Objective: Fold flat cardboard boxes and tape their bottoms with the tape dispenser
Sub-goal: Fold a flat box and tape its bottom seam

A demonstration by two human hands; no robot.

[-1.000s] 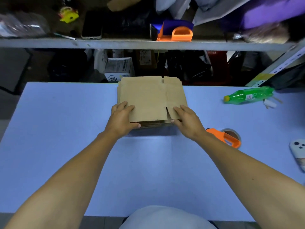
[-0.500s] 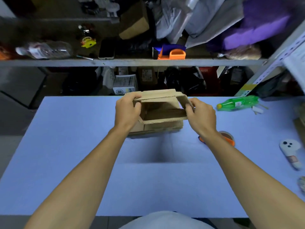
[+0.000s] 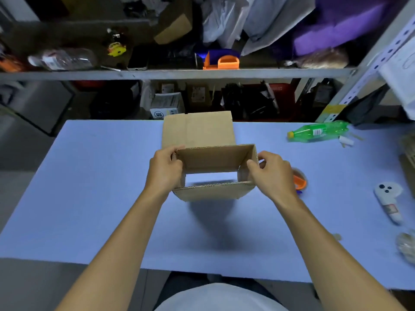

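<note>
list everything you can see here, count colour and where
cardboard box: 1, brown, opened into a tube, held above the table's middle
flat cardboard: brown, count unclear, on the table behind the box
table: 1, light blue
tape dispenser: 1, orange, on the table behind the right hand
bottle: 1, green, lying far right
controller: 1, white, right edge
second tape dispenser: 1, orange and blue, on the shelf
phone: 1, dark, on the shelf
left hand: grips the box's left wall
right hand: pinches the box's right wall
</note>
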